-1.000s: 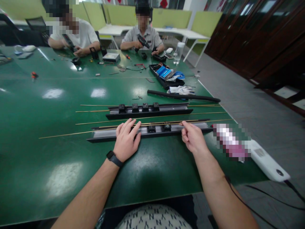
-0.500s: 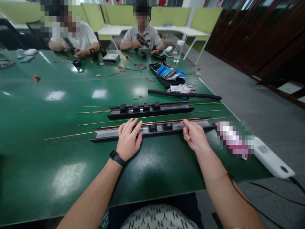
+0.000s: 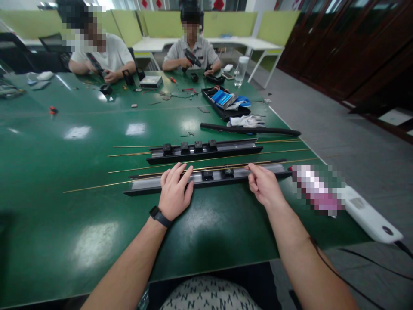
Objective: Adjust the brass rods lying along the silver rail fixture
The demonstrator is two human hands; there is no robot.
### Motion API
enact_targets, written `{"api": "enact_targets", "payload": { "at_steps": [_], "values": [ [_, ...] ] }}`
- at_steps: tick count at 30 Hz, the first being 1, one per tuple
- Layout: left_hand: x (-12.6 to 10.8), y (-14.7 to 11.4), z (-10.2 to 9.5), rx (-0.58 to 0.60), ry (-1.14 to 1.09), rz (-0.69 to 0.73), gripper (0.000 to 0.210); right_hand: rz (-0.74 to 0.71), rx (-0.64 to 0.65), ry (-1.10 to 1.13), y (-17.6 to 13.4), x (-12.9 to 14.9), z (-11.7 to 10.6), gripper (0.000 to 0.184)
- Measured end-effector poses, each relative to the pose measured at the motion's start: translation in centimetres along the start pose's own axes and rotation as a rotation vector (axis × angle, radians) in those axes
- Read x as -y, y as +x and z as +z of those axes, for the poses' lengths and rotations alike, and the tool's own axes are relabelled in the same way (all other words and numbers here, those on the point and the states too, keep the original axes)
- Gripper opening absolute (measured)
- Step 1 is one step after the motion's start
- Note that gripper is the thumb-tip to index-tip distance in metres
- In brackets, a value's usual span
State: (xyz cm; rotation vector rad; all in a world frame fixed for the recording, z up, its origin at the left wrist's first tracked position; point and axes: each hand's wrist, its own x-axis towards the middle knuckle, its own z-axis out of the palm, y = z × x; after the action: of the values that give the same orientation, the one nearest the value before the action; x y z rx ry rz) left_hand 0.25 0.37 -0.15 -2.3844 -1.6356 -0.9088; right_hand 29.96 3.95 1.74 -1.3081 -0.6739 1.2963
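Observation:
A long black metal channel (image 3: 146,185) with a silvery inside lies crosswise in front of me. Two small black blocks (image 3: 228,171) sit in it between my hands. My left hand (image 3: 176,191) rests over its left part, fingers stretched and spread across the far edge. A thin brass-coloured rod (image 3: 97,187) runs along that edge, beneath the left fingers, and sticks out to the left. At the right, my right hand (image 3: 264,184) is closed, with thumb and forefinger pinching at the rod. The exact contact of the fingertips is too small to see fully.
Beyond lies a second channel (image 3: 206,156) with several black blocks, and more thin rods (image 3: 129,169). A black strip (image 3: 251,128), gloves (image 3: 247,121) and a black tray (image 3: 222,113) lie farther back. Right stands a white power strip (image 3: 371,215). Two people work across the table.
The view has shifted very slightly. Both my hands keep the same pose on the channel and rod, with no clear movement.

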Motion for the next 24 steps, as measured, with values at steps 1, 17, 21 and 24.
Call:
{"api": "enact_targets", "payload": {
  "at_steps": [1,17,21,24],
  "values": [
    [0.01,-0.02,0.0,0.0,0.0,0.0,0.049,-0.004,0.001,-0.002,-0.02,0.0,0.01,0.034],
    [-0.1,-0.03,0.11,-0.022,-0.011,-0.017,0.049,-0.034,0.01,-0.006,0.15,-0.35,-0.1,0.037],
    [-0.14,-0.02,0.11,-0.023,-0.014,-0.016,0.049,-0.039,0.0,-0.003,0.14,-0.39,-0.09,0.037],
    [-0.13,-0.03,0.13,-0.025,-0.014,-0.016,0.049,-0.038,0.002,-0.004,0.12,-0.38,-0.09,0.037]
  ]
}}
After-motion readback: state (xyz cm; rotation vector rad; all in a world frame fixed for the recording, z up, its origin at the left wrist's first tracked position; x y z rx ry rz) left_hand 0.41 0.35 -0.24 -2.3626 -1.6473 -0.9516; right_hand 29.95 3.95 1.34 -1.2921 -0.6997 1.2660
